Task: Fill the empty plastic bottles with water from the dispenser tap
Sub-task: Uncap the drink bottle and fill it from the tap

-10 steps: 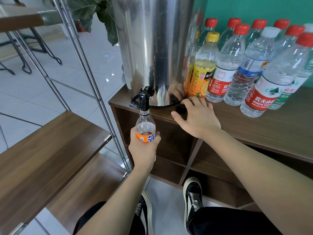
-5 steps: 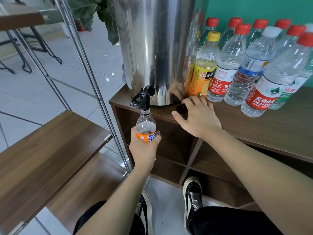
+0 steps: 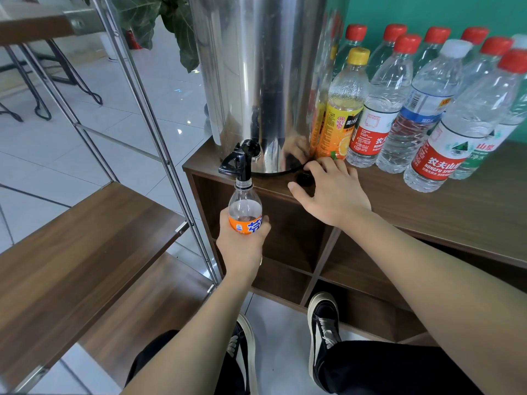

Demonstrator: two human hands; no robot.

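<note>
Capped bottles [image 3: 422,109] crowd wooden cabinet [image 3: 456,212] right of steel dispenser [image 3: 256,81]; metal-framed shelf [image 3: 71,238] stands at left. Left hand [image 3: 242,246] grasps small orange-label bottle [image 3: 245,209] upright, open neck directly under black tap [image 3: 241,161]. Right hand [image 3: 333,192] rests flat on cabinet top, fingers relaxed, beside black cap [image 3: 304,179]. Both forearms extended forward.

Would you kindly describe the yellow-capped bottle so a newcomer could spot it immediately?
Find the steel dispenser on the wooden cabinet. The bottle row begins at its right; the yellow-capped bottle stands first, nearest the drum. It alone has a yellow cap and orange label.
</note>
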